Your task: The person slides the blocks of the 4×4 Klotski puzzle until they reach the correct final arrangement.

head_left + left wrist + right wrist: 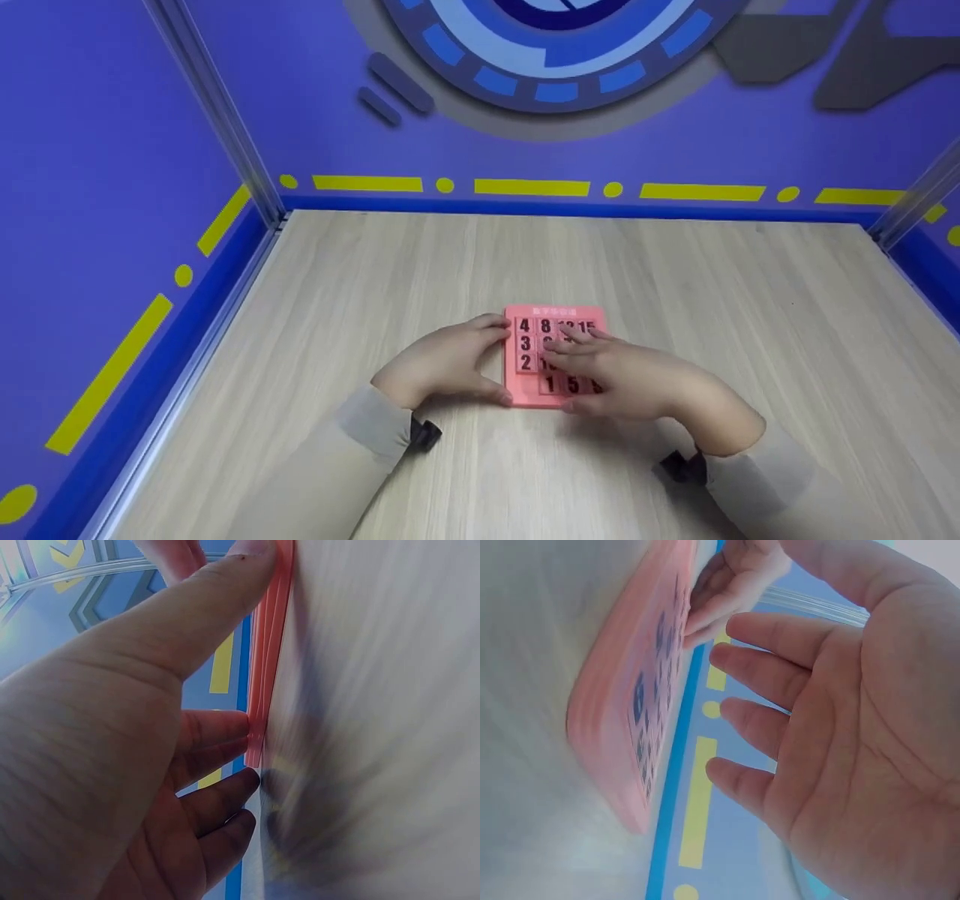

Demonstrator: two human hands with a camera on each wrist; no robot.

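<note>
A pink sliding number puzzle [511, 375] lies flat on the table, its tiles marked with black numbers. The left column of tiles reads 4, 3, 2, with a vacant slot [527, 385] below, left of the 1 tile [550, 385]. My left hand [454, 360] is at the puzzle's left side, thumb near the lower corner and fingers near the upper one; the left wrist view shows fingertips against the pink side wall [271, 652]. Over the right part of the board hovers my right hand [637, 379], fingers extended and hiding several tiles. In the right wrist view its fingertips [721, 654] are apart from the puzzle.
A light wood-grain table [390, 270] carries the puzzle. Blue printed panels [337, 150] with yellow marks stand at the back and sides, with a metal post [225, 112] at the back left corner. Dark straps [425, 433] sit at both wrists.
</note>
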